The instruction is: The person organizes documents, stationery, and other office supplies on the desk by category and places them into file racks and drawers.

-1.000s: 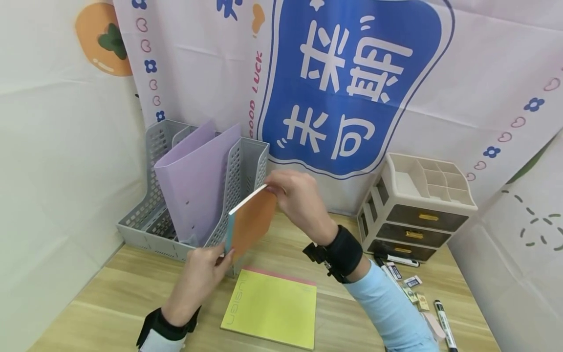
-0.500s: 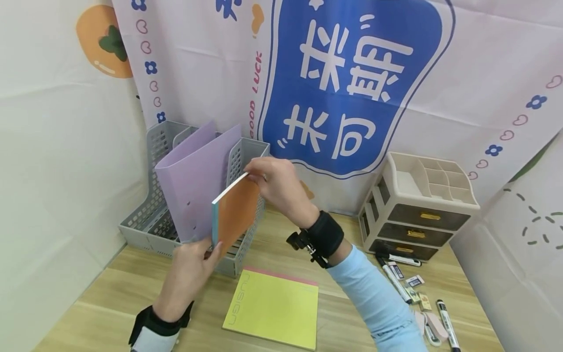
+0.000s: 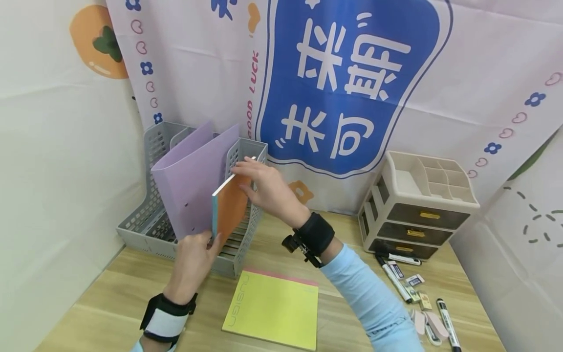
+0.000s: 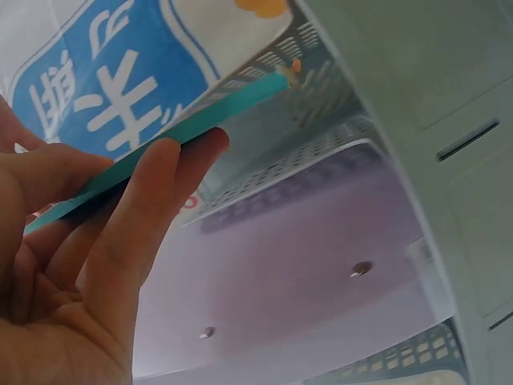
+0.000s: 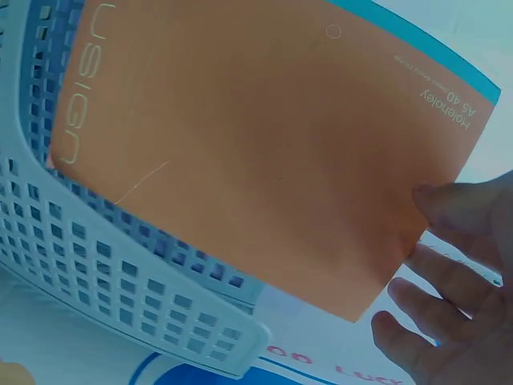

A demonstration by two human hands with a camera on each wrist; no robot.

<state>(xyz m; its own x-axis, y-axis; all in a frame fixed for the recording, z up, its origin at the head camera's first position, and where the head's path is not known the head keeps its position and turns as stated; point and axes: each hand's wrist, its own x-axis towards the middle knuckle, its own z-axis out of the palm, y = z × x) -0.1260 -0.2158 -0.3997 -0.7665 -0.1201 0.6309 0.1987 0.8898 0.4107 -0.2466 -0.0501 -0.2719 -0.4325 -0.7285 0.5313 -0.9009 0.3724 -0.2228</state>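
Observation:
An orange notebook (image 3: 231, 204) with a teal spine (image 4: 204, 120) stands upright, partly lowered into the right compartment of a grey file holder (image 3: 226, 266). My left hand (image 3: 195, 264) grips it low at the spine, thumb on one side and fingers on the other. At its upper edge is my right hand (image 3: 268, 188). The right thumb (image 5: 449, 204) overlaps the orange cover, while the other fingers spread loosely along the edge. Beside the notebook, a lilac folder (image 3: 193, 186) leans in the neighbouring compartment.
On the wooden table lies a yellow notebook (image 3: 272, 310), in front of the holder. To the right stands a beige drawer unit (image 3: 428, 215), with markers (image 3: 448, 322), erasers (image 3: 414, 280) and other small items near it. A printed cloth (image 3: 211, 88) hangs behind.
Both hands have carried the orange notebook left and down, from beside the holder into its right compartment. The right hand's fingers have loosened from their pinch on the upper edge.

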